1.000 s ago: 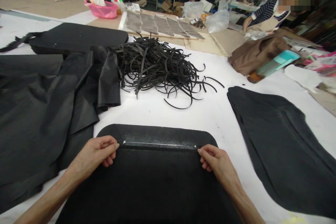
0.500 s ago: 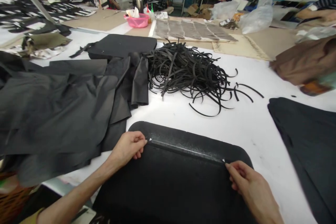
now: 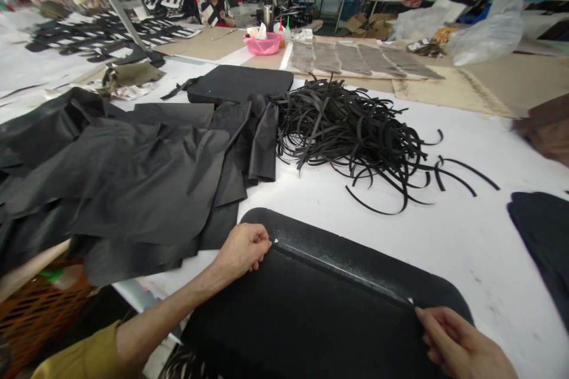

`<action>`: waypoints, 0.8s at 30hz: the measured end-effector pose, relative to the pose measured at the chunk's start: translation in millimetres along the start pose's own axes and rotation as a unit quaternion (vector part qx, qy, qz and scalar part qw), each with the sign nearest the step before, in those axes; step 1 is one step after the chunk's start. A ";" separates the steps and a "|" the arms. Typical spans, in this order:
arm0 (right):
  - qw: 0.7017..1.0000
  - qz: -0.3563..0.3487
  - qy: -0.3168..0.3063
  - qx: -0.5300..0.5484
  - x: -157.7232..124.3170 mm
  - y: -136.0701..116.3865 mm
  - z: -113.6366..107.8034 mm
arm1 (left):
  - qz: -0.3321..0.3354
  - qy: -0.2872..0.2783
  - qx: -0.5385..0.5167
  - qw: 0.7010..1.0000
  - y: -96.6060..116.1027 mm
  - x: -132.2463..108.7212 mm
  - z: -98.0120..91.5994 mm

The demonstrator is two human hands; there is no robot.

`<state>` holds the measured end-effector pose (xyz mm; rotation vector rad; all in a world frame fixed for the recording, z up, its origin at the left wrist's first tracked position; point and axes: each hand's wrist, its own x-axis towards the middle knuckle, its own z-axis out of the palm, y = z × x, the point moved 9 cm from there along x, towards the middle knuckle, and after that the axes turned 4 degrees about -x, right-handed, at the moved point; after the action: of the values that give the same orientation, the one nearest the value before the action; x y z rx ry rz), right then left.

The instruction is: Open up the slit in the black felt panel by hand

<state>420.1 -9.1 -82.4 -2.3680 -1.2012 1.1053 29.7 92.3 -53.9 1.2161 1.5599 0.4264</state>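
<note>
In front of me a black panel with rounded corners (image 3: 355,253) lies on the white table. Over its nearer part is a black sheet (image 3: 311,320), whose far edge runs along a thin pale line. My left hand (image 3: 246,249) pinches the sheet's edge at the left, beside a small white triangular mark (image 3: 276,240). At the other end, by a second white mark (image 3: 411,301), my right hand (image 3: 462,340) pinches the same edge between thumb and forefinger. The other fingers of both hands are curled in.
Beyond the panel lies a heap of thin black strips (image 3: 351,124). Loose black sheets (image 3: 155,177) spread at left, with a black padded stack (image 3: 240,83) behind. A pink basket (image 3: 263,43) stands farther back. Another forearm (image 3: 35,266) reaches in above an orange crate (image 3: 48,302).
My view has swung left, so everything sits farther right. Both hands keep their pinch on the sheet. A forearm has appeared at the left edge.
</note>
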 end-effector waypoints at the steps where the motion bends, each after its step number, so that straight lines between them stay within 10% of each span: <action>1: 1.000 0.004 0.000 0.002 0.4 0.6 -0.1 | -0.001 -0.001 0.004 1.000 1.5 -0.5 0.0; 15: 0.998 0.011 0.030 -0.047 -12.4 -20.9 -4.2 | 0.052 0.023 0.162 0.985 21.2 -7.2 -5.8; 20: 0.995 -0.013 0.088 -0.047 -26.4 -40.3 -8.5 | 0.156 0.084 0.398 0.900 43.0 -21.9 3.4; 24: 0.994 -0.008 0.090 -0.057 -27.4 -44.9 -8.1 | 0.341 0.021 0.485 0.805 53.1 -34.8 40.0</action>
<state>390.1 -1.6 -39.0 -2.4762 -1.2459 0.8192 87.1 72.5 -9.9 2.6112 1.3264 0.0538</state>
